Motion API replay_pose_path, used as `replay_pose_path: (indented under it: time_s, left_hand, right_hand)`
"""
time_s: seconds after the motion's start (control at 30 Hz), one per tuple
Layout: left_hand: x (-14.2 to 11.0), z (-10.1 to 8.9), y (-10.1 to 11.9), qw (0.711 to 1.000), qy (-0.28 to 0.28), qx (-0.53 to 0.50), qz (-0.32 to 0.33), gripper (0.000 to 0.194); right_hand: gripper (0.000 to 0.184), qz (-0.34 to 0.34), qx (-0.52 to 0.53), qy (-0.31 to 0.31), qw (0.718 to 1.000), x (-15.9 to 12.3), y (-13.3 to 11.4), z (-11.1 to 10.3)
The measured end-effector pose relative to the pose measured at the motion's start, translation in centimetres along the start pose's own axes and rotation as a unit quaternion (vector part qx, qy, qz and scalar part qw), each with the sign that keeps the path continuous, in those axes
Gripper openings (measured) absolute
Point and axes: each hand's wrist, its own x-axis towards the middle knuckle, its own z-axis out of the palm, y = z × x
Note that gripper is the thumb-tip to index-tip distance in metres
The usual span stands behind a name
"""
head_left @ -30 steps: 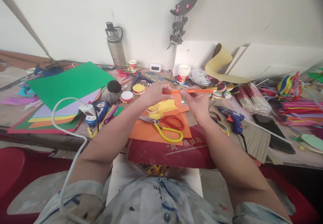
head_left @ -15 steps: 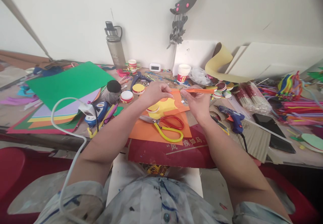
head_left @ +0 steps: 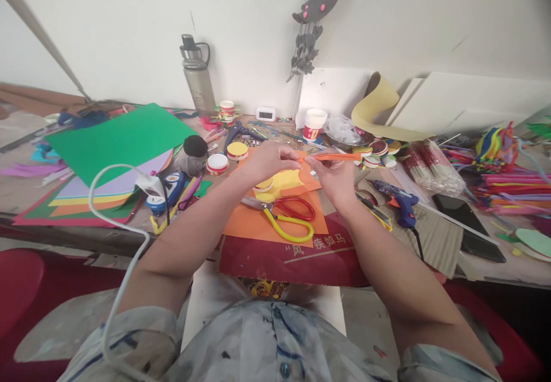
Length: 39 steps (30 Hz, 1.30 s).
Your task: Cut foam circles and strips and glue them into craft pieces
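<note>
A narrow orange strip (head_left: 338, 156), seemingly folded paper or foam, is held above the table. My right hand (head_left: 334, 180) pinches it between thumb and fingers, and its longer part sticks out to the right. My left hand (head_left: 272, 161) is closed in a pinch at the strip's left end, close to the right fingertips; the grip is partly hidden. Beneath my hands lie an orange sheet (head_left: 241, 224) and a yellow cut piece (head_left: 286, 182). Scissors (head_left: 293, 234) with one red and one yellow handle rest on the orange sheet, partly opened.
Coloured sheets (head_left: 120, 141) and a white power cable (head_left: 91, 198) lie left. Behind stand a water bottle (head_left: 198, 81), a small clock (head_left: 266, 114) and paper cups (head_left: 314, 124). To the right are a blue glue gun (head_left: 404, 207), a phone (head_left: 467, 227) and pipe cleaners (head_left: 512, 190).
My hands have come slightly closer together, and less of the orange strip shows between and beyond them. The scissors and sheets stay in place; the view has shifted a little.
</note>
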Motion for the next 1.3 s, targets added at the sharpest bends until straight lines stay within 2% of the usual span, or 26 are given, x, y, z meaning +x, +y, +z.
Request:
replay_pose_path:
  time_s: [0.27,0.53,0.73,0.9,1.0,1.07,1.13,1.23,1.3]
  left_hand:
    - [0.0,-0.1,-0.1,1.0,-0.014,0.004,0.013,0.016]
    - [0.3,-1.3,-0.7,1.0,0.002,0.017,0.003,0.017]
    - [0.6,-1.8,-1.2,1.0,0.014,0.015,-0.007,0.014]
    - [0.8,-2.0,-1.9,1.0,0.015,-0.004,-0.022,0.016]
    - [0.8,-1.7,-2.1,0.998,0.015,-0.056,-0.027,0.018]
    - [0.8,-1.3,-1.9,0.996,0.016,-0.08,-0.024,0.017]
    - [0.6,-0.8,-1.5,0.996,0.005,-0.089,-0.02,0.015]
    - [0.4,-0.1,-0.8,0.997,-0.032,-0.073,-0.01,0.01]
    - [0.3,0.1,-0.4,0.999,-0.037,-0.039,-0.003,0.011]
  right_hand:
    - [0.019,0.039,-0.01,-0.009,0.999,0.3,-0.5,-0.4]
    - [0.029,0.047,0.007,0.052,0.998,1.9,-0.1,-2.3]
    - [0.037,0.022,-0.02,0.097,0.995,2.7,0.3,-3.3]
    - [0.047,-0.013,0.058,0.142,0.988,3.6,1.4,-4.2]
    - [0.056,-0.001,0.081,0.101,0.992,3.2,1.7,-3.2]
    - [0.062,0.026,0.111,0.067,0.991,2.3,1.5,-1.7]
    - [0.067,0.04,0.095,0.026,0.994,1.2,1.1,-0.2]
    - [0.053,0.063,0.058,-0.026,0.996,0.1,0.5,0.9]
    - [0.045,0.061,0.042,-0.021,0.997,0.0,0.2,0.7]
